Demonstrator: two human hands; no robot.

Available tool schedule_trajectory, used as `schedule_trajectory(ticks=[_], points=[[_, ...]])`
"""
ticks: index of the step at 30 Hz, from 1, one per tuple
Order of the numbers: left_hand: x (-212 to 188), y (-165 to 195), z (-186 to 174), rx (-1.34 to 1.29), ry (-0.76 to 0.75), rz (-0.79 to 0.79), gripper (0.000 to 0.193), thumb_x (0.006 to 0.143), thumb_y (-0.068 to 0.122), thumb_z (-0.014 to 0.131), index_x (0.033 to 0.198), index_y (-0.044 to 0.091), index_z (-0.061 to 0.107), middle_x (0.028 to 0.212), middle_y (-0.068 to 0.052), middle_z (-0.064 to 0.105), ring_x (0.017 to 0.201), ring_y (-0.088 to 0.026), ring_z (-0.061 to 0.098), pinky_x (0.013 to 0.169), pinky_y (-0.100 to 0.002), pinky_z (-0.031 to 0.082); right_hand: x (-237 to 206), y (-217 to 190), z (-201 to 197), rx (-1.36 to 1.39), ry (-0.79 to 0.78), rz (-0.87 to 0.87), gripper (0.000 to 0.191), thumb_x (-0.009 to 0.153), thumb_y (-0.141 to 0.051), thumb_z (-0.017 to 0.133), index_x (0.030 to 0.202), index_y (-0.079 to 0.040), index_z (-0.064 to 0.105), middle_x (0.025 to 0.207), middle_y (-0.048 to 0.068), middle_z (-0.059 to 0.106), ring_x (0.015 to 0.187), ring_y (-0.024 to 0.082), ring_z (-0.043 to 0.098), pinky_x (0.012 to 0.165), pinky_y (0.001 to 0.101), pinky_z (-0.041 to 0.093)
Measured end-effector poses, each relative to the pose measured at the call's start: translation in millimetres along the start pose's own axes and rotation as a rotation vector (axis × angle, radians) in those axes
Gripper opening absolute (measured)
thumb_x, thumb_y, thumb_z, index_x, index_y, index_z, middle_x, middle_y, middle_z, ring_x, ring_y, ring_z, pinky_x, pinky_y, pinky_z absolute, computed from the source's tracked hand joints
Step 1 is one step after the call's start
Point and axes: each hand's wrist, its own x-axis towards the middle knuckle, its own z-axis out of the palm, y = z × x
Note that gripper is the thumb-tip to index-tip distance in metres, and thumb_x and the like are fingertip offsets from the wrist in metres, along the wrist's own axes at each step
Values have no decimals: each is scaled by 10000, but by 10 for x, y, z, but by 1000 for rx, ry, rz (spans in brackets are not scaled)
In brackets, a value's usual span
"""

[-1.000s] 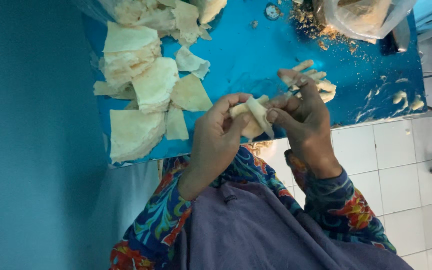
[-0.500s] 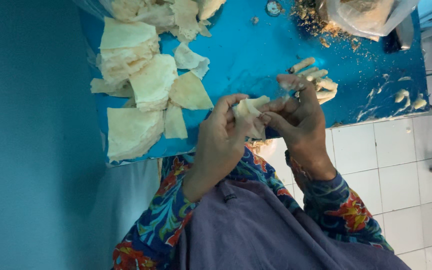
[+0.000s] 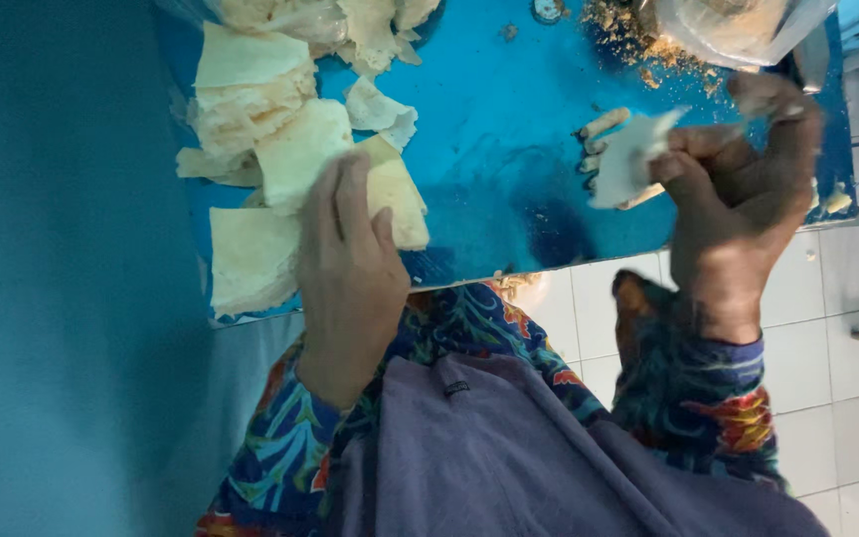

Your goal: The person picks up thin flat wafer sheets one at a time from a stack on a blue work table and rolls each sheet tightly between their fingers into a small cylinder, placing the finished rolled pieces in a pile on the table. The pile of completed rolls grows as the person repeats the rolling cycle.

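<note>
My left hand [image 3: 350,264] lies flat, fingers together, on a heap of pale thin pastry sheets [image 3: 251,119] at the left of the blue table [image 3: 489,149]. It touches the triangular sheet [image 3: 400,194] nearest the table's front edge. My right hand [image 3: 738,194] is lifted over the table's right part and pinches a small folded white pastry piece [image 3: 633,159] between thumb and fingers. Just behind that piece lie finished rolled pieces [image 3: 603,124].
A clear plastic bag of brown filling [image 3: 748,25] sits at the far right, with crumbs [image 3: 638,40] spilled beside it. A small round metal thing [image 3: 547,10] lies at the far edge. White floor tiles [image 3: 847,348] show on the right, a teal wall [image 3: 62,268] on the left.
Both hands were together at the table's edge folding one pastry piece. Now they are apart: the left has gone to the sheet heap, the right has carried the piece toward the rolled pieces.
</note>
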Motion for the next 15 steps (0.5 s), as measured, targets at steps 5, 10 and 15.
schedule_trajectory(ticks=[5, 10, 15], points=[[-130, 144, 112, 94, 13, 219, 368, 1021, 45, 632, 1381, 117, 643, 1380, -105, 561, 1334, -326, 509, 1089, -507, 461, -63, 223, 202, -688, -525, -274, 623, 958, -7, 725, 1488, 5, 397, 1111, 139, 759, 1063, 304, 741, 862, 388, 580], [-219, 140, 335, -39, -193, 336, 298, 975, 153, 647, 1268, 118, 686, 1343, -72, 581, 1312, -279, 507, 1089, -519, 372, -209, 217, 159, -670, -555, -273, 592, 991, 70, 596, 1533, -45, 388, 1170, 172, 733, 1113, 325, 727, 885, 409, 587], [-258, 85, 397, 44, -209, 454, 215, 990, 136, 624, 1194, 121, 691, 1365, -40, 601, 1356, -228, 502, 1138, -516, 368, -126, 94, -83, -506, -488, -151, 550, 1057, 156, 472, 1548, -93, 473, 1318, 195, 655, 1250, 340, 666, 1073, 430, 552]])
